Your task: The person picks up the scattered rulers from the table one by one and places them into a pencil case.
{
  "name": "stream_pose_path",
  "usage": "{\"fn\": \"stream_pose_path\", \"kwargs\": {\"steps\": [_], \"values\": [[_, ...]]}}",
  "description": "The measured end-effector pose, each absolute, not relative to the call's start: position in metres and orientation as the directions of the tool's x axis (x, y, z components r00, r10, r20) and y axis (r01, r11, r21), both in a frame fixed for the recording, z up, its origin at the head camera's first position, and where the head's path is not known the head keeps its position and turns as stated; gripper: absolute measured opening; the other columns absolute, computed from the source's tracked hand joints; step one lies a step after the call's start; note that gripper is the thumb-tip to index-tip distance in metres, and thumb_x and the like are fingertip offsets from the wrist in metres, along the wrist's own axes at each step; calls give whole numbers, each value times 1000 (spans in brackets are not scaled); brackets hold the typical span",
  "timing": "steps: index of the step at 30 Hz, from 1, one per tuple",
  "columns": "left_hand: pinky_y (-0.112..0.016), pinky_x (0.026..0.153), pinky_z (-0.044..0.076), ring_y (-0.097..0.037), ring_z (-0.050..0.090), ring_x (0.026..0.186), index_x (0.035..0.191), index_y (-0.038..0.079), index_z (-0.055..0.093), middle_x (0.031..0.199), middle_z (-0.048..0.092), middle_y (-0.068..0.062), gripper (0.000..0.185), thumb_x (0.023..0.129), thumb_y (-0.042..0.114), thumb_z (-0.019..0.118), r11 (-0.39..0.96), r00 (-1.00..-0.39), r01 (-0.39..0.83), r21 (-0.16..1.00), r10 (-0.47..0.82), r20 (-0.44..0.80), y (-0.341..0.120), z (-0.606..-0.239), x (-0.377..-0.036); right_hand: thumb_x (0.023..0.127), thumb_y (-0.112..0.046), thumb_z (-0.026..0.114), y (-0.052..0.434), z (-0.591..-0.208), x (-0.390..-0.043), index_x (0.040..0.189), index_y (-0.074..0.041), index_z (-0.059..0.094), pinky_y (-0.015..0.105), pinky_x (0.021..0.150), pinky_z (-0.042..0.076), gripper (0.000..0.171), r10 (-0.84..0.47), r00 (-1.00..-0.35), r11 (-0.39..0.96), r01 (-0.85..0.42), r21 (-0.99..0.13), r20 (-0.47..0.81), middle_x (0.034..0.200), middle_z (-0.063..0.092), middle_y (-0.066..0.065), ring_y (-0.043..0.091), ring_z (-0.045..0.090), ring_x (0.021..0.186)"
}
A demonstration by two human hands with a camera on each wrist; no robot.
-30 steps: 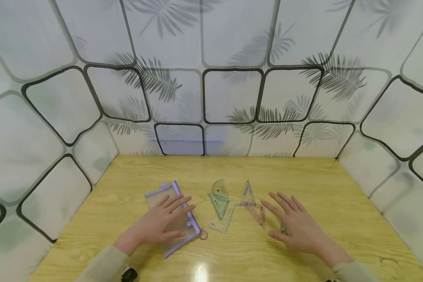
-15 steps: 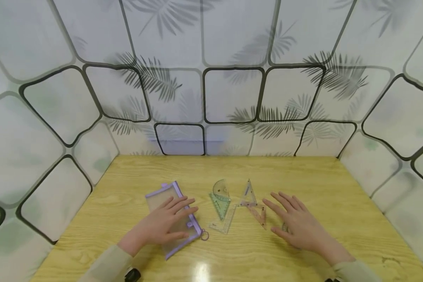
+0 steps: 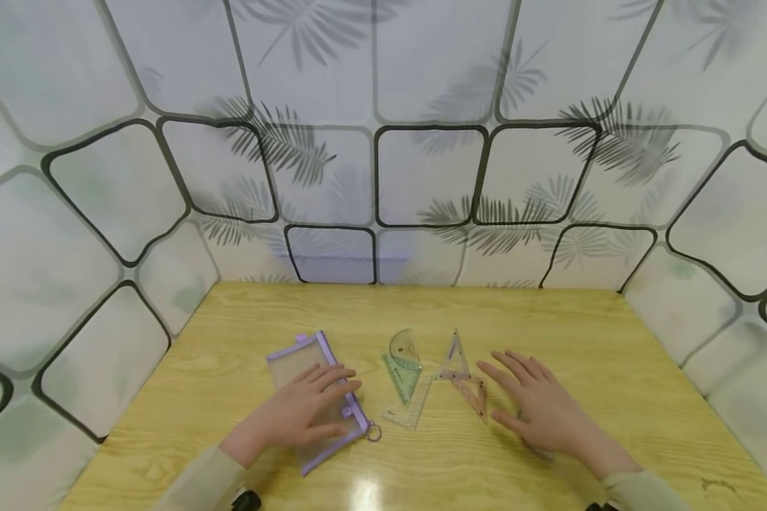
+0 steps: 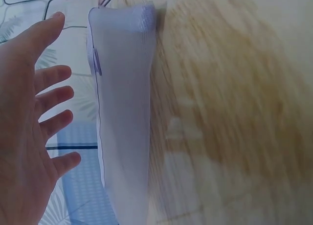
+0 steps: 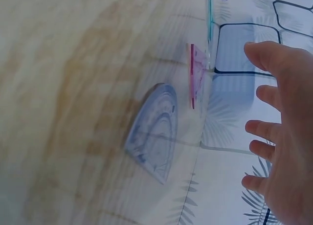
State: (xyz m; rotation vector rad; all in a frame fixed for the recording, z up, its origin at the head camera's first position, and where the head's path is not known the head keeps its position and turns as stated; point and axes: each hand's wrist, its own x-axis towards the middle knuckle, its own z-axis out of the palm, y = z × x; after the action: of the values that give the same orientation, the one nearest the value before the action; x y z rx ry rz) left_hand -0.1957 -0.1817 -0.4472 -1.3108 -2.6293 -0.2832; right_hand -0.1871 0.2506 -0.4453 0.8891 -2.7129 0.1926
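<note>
left fingers (image 3: 341, 389) above pouch (image 4: 124, 107), right fingers (image 3: 500, 377) above protractor (image 5: 157, 132)

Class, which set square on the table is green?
The green set square, beside the clear half-round protractor; the others look clear, purplish and pink.

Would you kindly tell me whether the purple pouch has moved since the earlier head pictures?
No: the purple pouch lies in the same place relative to the green triangle and the table; the whole view has merely shifted slightly.
</note>
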Motion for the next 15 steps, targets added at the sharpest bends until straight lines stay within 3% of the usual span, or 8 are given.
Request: {"fn": "stream_pose_path", "kwargs": {"steps": [5,15], "values": [[-48,118,40,-26,46,137,146,15,47,147,50,-8,68,93,56,57,595,-613,790,149,756,229,-180,-449,-194,83,-43,77,248,-445,-191,152,-25,38,63,110,37,82,-564,-764,797,-603,-34,312,155,40,12,38,40,139],[-46,115,44,-26,49,133,143,12,49,144,52,-8,65,94,54,59,589,-605,795,142,757,247,-177,-450,-190,83,-45,76,244,-442,-196,151,-22,41,62,113,36,79,-580,-758,792,-610,-10,298,154,42,12,36,40,140]]}}
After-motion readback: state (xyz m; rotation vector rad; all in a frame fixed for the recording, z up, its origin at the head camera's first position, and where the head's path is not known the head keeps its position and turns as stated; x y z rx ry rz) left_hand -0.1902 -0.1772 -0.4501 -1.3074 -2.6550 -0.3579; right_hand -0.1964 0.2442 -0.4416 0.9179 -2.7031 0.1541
